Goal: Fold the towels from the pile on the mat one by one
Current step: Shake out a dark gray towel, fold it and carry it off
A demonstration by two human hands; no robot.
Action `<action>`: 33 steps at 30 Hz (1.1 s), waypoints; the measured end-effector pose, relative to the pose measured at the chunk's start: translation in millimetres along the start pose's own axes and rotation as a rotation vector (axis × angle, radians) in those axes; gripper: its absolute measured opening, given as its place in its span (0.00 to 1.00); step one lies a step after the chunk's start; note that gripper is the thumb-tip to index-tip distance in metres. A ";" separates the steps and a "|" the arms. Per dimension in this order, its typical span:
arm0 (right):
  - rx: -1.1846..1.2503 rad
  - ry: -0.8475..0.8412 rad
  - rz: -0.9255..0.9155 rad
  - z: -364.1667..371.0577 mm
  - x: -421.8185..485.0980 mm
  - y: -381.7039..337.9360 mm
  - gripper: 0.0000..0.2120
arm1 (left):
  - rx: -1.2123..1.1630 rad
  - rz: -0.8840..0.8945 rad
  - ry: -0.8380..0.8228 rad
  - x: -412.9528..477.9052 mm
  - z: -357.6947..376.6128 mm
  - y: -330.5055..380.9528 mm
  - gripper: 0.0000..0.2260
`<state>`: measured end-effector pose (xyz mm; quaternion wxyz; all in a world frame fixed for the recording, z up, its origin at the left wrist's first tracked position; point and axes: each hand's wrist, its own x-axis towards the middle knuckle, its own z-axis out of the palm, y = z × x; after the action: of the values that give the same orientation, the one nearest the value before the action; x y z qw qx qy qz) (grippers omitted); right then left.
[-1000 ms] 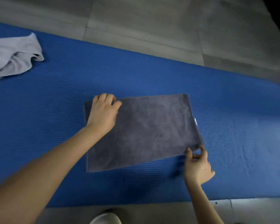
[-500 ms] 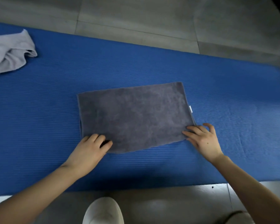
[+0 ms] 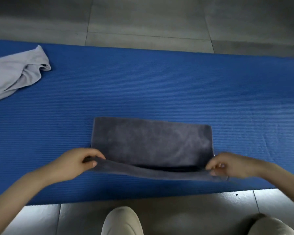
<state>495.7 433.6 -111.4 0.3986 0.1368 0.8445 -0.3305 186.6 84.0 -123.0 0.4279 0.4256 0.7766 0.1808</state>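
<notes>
A person's left hand (image 3: 75, 164) and right hand (image 3: 231, 165) pinch the near corners of a dark grey towel (image 3: 151, 141), lifting its near edge off the blue mat (image 3: 159, 85). A crumpled light grey towel (image 3: 15, 75) lies at the mat's far left.

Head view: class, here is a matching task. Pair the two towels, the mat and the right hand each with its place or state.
1 dark grey towel
2 pale towel
3 blue mat
4 right hand

a lies crumpled at far left
b pinches a near corner
c spread over floor tiles
d near edge lifted

Pairs: 1-d, 2-a, 3-c, 4-b
</notes>
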 end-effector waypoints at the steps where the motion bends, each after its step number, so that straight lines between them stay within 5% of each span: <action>1: 0.109 0.031 -0.001 -11.3 -0.7 -0.2 0.14 | -0.070 -0.007 0.027 5.1 -8.5 -0.3 0.13; 6: 0.544 0.521 0.092 -54.1 14.6 5.2 0.05 | -0.292 -0.049 0.338 45.0 -33.4 5.8 0.08; 11: 0.522 0.739 0.185 -73.4 49.5 13.5 0.03 | -0.210 -0.078 0.508 90.1 -40.7 7.6 0.07; 17: -0.026 0.732 0.413 -63.5 75.1 18.0 0.04 | 0.361 -0.069 0.663 117.8 -21.2 -2.2 0.06; 20: -0.412 1.064 0.413 -44.9 72.7 0.6 0.10 | 0.530 -0.063 0.859 115.5 -9.5 9.8 0.09; 22: -0.499 1.229 0.255 -27.1 68.0 -27.5 0.14 | 0.536 0.061 0.921 110.5 3.8 31.8 0.13; 27: -0.588 1.026 -0.156 36.4 88.1 -66.2 0.19 | 0.619 0.475 0.546 106.7 71.2 71.4 0.19; 33: -0.653 0.938 -0.157 53.3 110.2 -45.8 0.20 | 0.608 0.385 0.362 105.1 100.5 70.8 0.18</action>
<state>433.0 360.4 -199.7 -0.0228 0.0753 0.9968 0.0146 276.1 201.9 -188.2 0.0971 0.6318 0.7636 0.0918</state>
